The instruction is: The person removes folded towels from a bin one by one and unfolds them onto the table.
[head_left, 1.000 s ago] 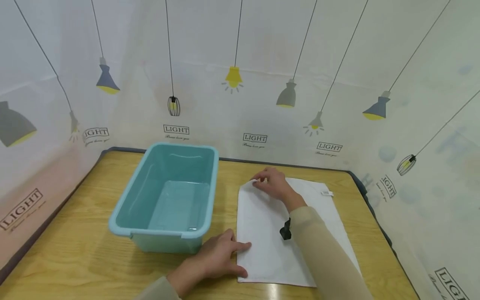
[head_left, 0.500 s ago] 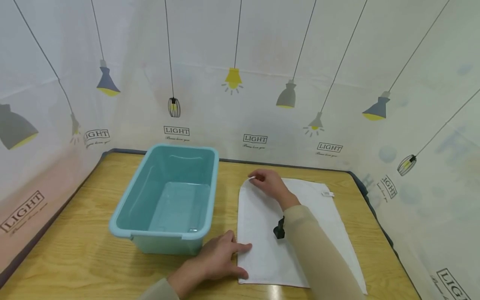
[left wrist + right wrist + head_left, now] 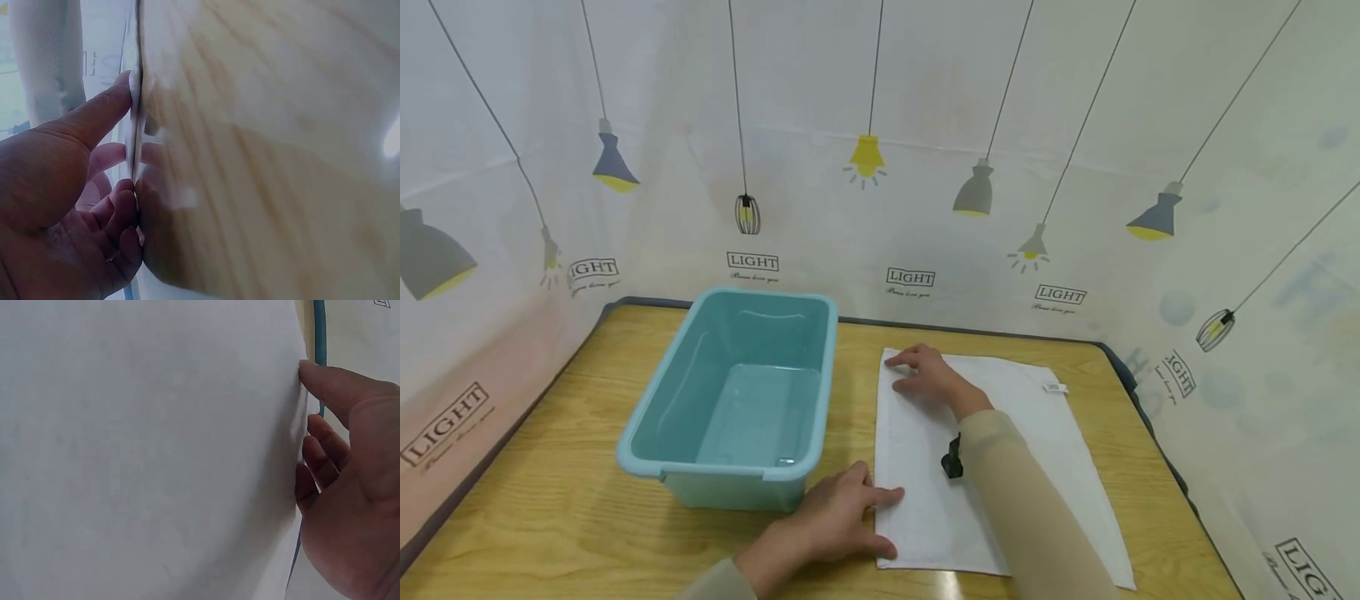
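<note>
A white cloth [image 3: 932, 483] with a small label [image 3: 1055, 387] at its far right corner lies spread flat on the wooden table. My left hand [image 3: 842, 512] rests at the cloth's near left corner, its thumb and index finger extended onto the cloth. In the left wrist view the thumb of the left hand [image 3: 69, 169] touches the cloth edge, other fingers on the table. My right hand [image 3: 928, 375] touches the cloth near its far left corner, thumb and fingers spread apart. The right wrist view shows the right hand's fingertips [image 3: 304, 370] on the cloth surface.
A light blue plastic tub [image 3: 823, 392] stands left of the cloth, its near right side close to my left hand. A black wrist device [image 3: 952, 462] sits under the right sleeve. A printed curtain [image 3: 820, 208] rises behind the table [image 3: 550, 500].
My right hand held the far left corner of the cloth slightly raised; now that corner lies flat and the fingers are spread on it. The left hand stays in place.
</note>
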The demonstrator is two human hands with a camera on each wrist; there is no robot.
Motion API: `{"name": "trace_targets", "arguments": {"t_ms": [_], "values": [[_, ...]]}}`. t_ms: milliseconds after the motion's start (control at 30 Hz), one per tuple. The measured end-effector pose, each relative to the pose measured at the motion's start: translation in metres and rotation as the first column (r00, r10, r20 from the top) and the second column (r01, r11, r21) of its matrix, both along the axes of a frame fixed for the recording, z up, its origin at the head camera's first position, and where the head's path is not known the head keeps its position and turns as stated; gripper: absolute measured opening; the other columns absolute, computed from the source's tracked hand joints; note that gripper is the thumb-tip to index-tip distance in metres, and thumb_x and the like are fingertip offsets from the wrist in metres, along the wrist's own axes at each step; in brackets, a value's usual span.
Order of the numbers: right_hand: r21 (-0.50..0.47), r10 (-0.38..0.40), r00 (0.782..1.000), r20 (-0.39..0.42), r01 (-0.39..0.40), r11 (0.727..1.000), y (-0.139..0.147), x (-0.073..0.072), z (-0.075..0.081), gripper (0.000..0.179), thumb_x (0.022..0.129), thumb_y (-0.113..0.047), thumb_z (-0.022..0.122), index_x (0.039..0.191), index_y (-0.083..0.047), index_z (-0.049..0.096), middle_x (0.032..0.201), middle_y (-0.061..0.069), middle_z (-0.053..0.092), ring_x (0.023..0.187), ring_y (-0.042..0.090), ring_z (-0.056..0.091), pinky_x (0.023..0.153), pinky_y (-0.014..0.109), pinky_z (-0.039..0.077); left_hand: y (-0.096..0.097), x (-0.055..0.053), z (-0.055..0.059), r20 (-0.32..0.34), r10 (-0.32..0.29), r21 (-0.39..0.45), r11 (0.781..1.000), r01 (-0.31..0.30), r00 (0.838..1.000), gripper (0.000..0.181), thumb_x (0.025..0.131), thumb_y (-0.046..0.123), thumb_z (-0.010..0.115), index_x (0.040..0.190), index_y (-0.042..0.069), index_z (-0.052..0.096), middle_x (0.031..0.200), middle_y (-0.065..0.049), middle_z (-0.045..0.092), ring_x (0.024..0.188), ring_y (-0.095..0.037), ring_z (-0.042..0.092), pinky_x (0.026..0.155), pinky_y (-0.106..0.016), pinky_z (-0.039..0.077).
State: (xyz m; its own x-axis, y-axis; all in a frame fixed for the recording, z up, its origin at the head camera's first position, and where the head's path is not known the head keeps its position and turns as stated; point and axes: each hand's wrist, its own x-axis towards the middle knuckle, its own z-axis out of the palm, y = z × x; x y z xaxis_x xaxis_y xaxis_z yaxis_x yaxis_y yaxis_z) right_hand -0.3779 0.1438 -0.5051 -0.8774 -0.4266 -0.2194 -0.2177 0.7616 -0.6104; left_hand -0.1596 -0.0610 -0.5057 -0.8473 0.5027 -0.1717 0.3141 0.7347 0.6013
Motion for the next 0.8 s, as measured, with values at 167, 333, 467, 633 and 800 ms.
{"name": "trace_targets", "arguments": {"t_ms": [167, 333, 467, 633, 800], "values": [[0.097, 0.021, 1.0, -0.015, -0.02, 0.995, -0.004, 0.003, 0.0, 0.048, 0.105, -0.032, 0.077, 0.153, -0.031, 0.067, 0.17, 0.011, 0.042, 0.159, 0.038, 0.032, 0.13, 0.064, 0.03, 0.001, -0.001, 0.001, 0.017, 0.002, -0.004, 1.0, -0.002, 1.0, 0.072, 0.082, 0.054, 0.094, 0.148, 0.036, 0.07, 0.096, 0.007, 0.049, 0.075, -0.008, 0.042, 0.064, -0.022, 0.036], [0.108, 0.048, 0.997, -0.053, -0.042, 0.993, -0.003, 0.004, -0.002, 0.048, 0.107, -0.033, 0.074, 0.154, -0.031, 0.065, 0.17, 0.01, 0.043, 0.159, 0.037, 0.034, 0.129, 0.064, 0.031, 0.001, 0.0, 0.002, 0.018, 0.003, 0.002, 1.0, -0.003, 1.0, 0.072, 0.082, 0.053, 0.095, 0.148, 0.035, 0.07, 0.096, 0.006, 0.049, 0.074, -0.008, 0.041, 0.064, -0.023, 0.036], [0.068, 0.008, 0.997, -0.079, -0.003, 0.998, 0.011, 0.007, 0.003, 0.047, 0.109, -0.031, 0.071, 0.155, -0.027, 0.064, 0.171, 0.012, 0.045, 0.161, 0.039, 0.034, 0.131, 0.063, 0.03, 0.002, 0.0, 0.003, 0.023, 0.003, 0.01, 1.0, -0.004, 1.0, 0.073, 0.082, 0.052, 0.095, 0.149, 0.034, 0.07, 0.096, 0.005, 0.049, 0.074, -0.008, 0.041, 0.064, -0.023, 0.036], [0.043, -0.084, 0.99, -0.111, 0.089, 0.995, 0.054, 0.009, 0.011, 0.051, 0.11, -0.031, 0.068, 0.159, -0.019, 0.059, 0.171, 0.016, 0.045, 0.162, 0.042, 0.033, 0.131, 0.063, 0.03, 0.003, 0.001, 0.002, -0.002, 0.004, 0.017, 1.0, -0.004, 1.0, 0.074, 0.081, 0.052, 0.096, 0.148, 0.032, 0.071, 0.095, 0.006, 0.05, 0.074, -0.009, 0.042, 0.063, -0.023, 0.037], [0.065, -0.163, 0.98, -0.113, 0.171, 0.983, 0.107, 0.017, 0.017, 0.06, 0.111, -0.034, 0.067, 0.164, -0.013, 0.051, 0.174, 0.02, 0.039, 0.164, 0.046, 0.027, 0.131, 0.067, 0.026, 0.003, 0.003, 0.003, -0.024, -0.001, 0.03, 1.0, 0.001, 1.0, 0.075, 0.081, 0.051, 0.097, 0.148, 0.029, 0.072, 0.095, 0.005, 0.049, 0.074, -0.009, 0.042, 0.063, -0.023, 0.037]]}}
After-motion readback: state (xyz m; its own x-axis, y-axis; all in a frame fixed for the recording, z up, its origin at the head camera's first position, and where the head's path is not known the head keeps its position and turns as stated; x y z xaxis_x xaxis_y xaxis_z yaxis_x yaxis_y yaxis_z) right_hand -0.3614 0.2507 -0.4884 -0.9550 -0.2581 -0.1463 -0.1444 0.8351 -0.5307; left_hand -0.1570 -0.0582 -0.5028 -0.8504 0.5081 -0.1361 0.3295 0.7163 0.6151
